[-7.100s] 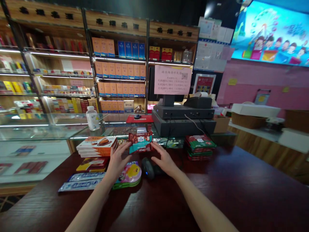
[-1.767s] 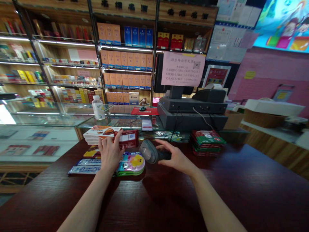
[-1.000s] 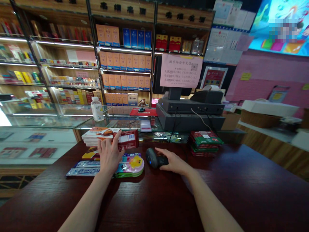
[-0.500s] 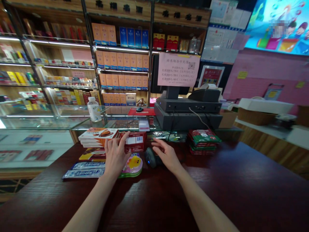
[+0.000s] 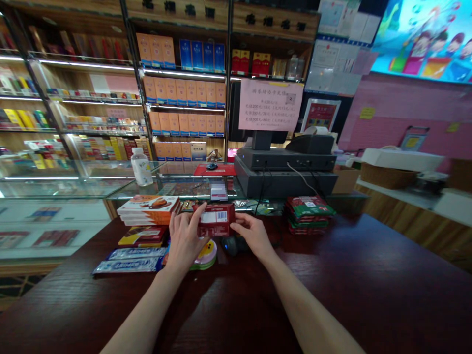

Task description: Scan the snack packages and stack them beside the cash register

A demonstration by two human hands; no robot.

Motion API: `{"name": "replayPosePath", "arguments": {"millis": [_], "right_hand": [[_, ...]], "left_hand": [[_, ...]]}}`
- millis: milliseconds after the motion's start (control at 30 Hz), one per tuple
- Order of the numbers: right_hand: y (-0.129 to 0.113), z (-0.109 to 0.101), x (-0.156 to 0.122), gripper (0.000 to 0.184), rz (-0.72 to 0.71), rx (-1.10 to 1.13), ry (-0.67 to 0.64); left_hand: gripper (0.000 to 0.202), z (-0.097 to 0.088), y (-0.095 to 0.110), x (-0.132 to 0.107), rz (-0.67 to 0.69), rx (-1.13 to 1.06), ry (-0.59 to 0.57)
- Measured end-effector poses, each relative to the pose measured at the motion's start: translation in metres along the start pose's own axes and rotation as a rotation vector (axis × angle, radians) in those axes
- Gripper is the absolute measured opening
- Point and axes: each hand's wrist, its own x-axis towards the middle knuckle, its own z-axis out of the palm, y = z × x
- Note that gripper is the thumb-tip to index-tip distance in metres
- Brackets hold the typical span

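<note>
Two hands on the red box (image 5: pixel 216 220) here, my left hand (image 5: pixel 183 241) and right hand (image 5: pixel 252 236) pinching its short ends, low center of frame, just above the dark scanner (image 5: pixel 231 245). Grip looks pretty light, so one uneven squeeze could drop it on the scanner or knock the orange box stack (image 5: pixel 149 209) nearby.
</note>
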Motion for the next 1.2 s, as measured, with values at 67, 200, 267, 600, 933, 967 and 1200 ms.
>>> {"name": "replayPosePath", "arguments": {"millis": [67,200,267,600,933,967,1200], "right_hand": [[-0.002,-0.001,-0.001,0.027,0.010,-0.003,0.008],[-0.003,-0.001,-0.001,0.020,0.066,0.038,0.027],[-0.002,-0.001,-0.001,0.020,0.075,0.054,0.042],[-0.003,-0.008,0.003,0.023,0.093,0.028,0.163],[-0.004,-0.010,0.002,0.023,0.075,0.007,0.167],[-0.004,-0.011,0.001,0.024,0.063,-0.008,0.160],[-0.002,-0.014,0.003,0.017,-0.197,-0.155,0.207]], "left_hand": [[0.091,0.002,0.001,0.000,-0.009,-0.019,-0.008],[0.093,0.005,0.002,0.001,-0.048,-0.092,-0.027],[0.094,0.007,0.001,0.001,-0.058,-0.134,-0.039],[0.080,0.012,-0.011,0.006,-0.206,-0.543,-0.050],[0.022,0.000,-0.016,0.012,-0.403,-0.676,-0.076],[0.019,0.000,-0.016,0.011,-0.409,-0.670,-0.061],[0.018,0.003,-0.019,0.006,-0.332,-0.563,0.067]]}}
